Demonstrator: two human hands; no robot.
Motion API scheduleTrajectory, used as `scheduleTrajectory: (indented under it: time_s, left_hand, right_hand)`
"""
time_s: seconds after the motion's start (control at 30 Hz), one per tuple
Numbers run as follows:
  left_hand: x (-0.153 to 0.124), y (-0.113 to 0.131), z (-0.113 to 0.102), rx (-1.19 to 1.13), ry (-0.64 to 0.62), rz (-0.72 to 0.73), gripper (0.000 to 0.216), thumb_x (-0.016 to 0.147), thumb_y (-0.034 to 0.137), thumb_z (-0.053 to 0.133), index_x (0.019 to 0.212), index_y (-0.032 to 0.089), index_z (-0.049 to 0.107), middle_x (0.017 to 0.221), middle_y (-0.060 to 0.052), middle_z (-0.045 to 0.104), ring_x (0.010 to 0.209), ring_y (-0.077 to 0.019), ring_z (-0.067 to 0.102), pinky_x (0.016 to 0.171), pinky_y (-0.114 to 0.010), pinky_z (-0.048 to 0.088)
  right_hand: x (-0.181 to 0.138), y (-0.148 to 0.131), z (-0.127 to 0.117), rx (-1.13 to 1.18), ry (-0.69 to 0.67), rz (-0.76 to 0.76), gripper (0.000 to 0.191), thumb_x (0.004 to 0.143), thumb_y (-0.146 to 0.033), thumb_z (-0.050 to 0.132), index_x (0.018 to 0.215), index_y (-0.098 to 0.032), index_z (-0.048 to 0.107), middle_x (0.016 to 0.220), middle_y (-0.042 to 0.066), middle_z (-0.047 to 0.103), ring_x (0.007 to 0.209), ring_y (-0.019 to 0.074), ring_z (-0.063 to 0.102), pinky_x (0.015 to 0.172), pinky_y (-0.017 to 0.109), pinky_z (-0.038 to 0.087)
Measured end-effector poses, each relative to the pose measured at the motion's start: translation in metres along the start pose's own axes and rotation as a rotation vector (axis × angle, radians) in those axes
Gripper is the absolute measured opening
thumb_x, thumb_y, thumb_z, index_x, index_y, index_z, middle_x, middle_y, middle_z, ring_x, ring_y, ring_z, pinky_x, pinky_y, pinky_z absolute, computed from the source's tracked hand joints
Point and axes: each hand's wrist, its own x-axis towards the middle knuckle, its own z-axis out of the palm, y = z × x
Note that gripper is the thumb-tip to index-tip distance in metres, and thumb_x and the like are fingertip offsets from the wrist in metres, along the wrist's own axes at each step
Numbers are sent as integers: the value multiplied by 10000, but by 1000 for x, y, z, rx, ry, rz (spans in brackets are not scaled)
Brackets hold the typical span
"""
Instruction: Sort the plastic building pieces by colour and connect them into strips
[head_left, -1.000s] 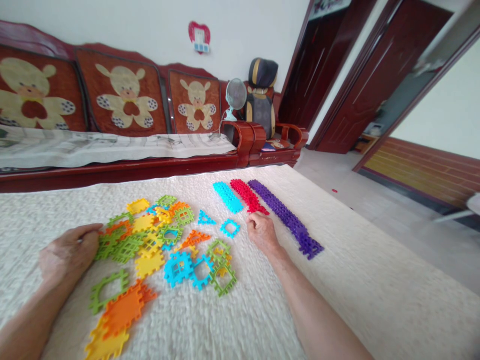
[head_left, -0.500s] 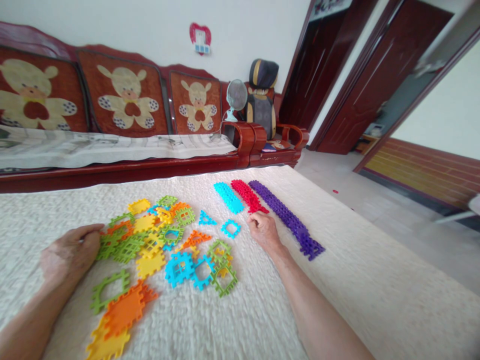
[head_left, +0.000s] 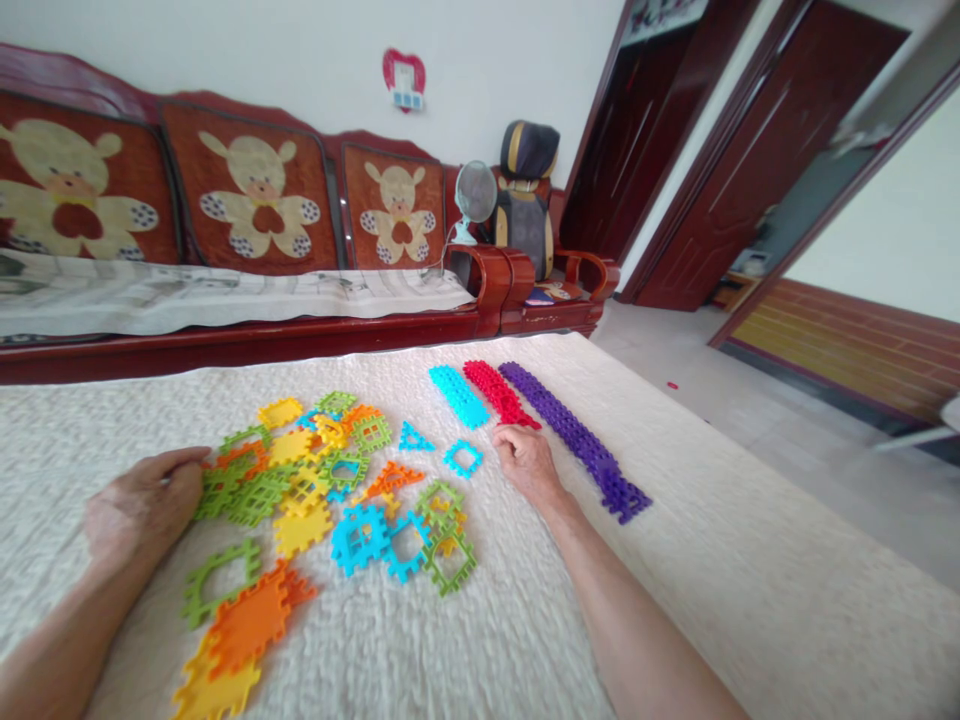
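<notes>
My left hand (head_left: 150, 500) rests on the cloth, fingers curled and thumb pointing right, against the left edge of a heap of toothed plastic building tiles. Green lattice tiles (head_left: 259, 495) lie closest to it; I see nothing held. My right hand (head_left: 525, 460) is a loose fist on the cloth, just below the near end of a row of red tiles (head_left: 499, 390). To its left are a light blue square frame tile (head_left: 463, 458) and a blue triangle tile (head_left: 414, 437). A purple row (head_left: 570, 430) runs to its right, and a light blue row (head_left: 459, 397) lies beyond.
Orange (head_left: 251, 620) and yellow tiles (head_left: 214, 685) lie near the front, by my left forearm. The cream tablecloth (head_left: 712, 560) covers the table. Behind it stand a wooden sofa (head_left: 150, 352) with bear cushions, a small fan (head_left: 475, 192) and a chair (head_left: 525, 230).
Both hands stay where they were, and the tiles have not moved. Only the camera view shifts very slightly.
</notes>
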Motion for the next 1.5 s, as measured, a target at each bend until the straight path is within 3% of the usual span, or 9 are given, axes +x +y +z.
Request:
scheduleTrajectory:
  time_s: [0.37,0.63,0.77,0.9,1.03,1.23,1.33,1.5]
  left_hand:
    - [9,-9,9,-46,90,33,414,780,347,497,1056,271,796,1155,-49,754,1004,-298,674,979,-451,521]
    - [2,-4,5,-65,53,19,447,819,338,471,1132,231,771,1276,-80,705,1086,-313,657,1019,-469,496]
    - [0,-1,3,-84,42,18,460,814,338,474,1158,227,759,1297,-82,693,1122,-318,642,1031,-471,485]
    - [0,0,4,-95,66,18,442,796,325,488,1121,233,773,1271,-77,707,1077,-314,654,1017,-472,494]
    - [-1,1,2,-86,60,15,443,801,319,484,1130,234,769,1241,-71,720,1074,-300,655,1030,-453,485]
    - [-2,-1,3,-89,61,22,466,818,351,455,1147,224,759,1275,-69,704,1127,-292,639,1046,-424,471]
    - [-2,-1,4,-85,54,15,479,830,358,440,1169,224,751,1297,-72,692,1152,-298,630,1052,-426,468]
    - [-4,2,1,-76,42,24,489,832,340,422,1167,205,752,1283,-92,698,1146,-310,635,1035,-438,479]
  right_hand:
    - [3,-3,-3,26,-8,30,218,789,-92,486,707,-216,645,768,22,719,762,161,657,774,259,484]
    - [4,1,-2,-16,7,30,213,791,-99,472,727,-217,637,767,21,715,773,166,653,774,263,467]
    - [4,-10,-3,39,35,6,180,804,-117,485,758,-209,633,786,34,699,786,178,649,781,282,479]
    - [2,-35,-6,117,-96,-85,101,813,-221,610,906,-200,642,953,63,703,941,218,647,887,337,486]
    - [1,-51,-6,15,-243,-107,345,750,-345,738,1030,-173,632,1051,111,667,1023,273,611,933,409,476]
    - [2,-45,-3,17,-258,-58,417,713,-249,717,1108,-159,619,1078,117,673,1032,279,623,928,418,488]
    - [2,-42,-3,53,-182,-5,429,743,-290,691,1143,-157,610,1109,126,671,1034,274,633,905,397,506]
    - [6,-36,2,-8,83,115,377,797,-348,630,1115,-145,609,1106,156,669,1054,291,611,942,429,488]
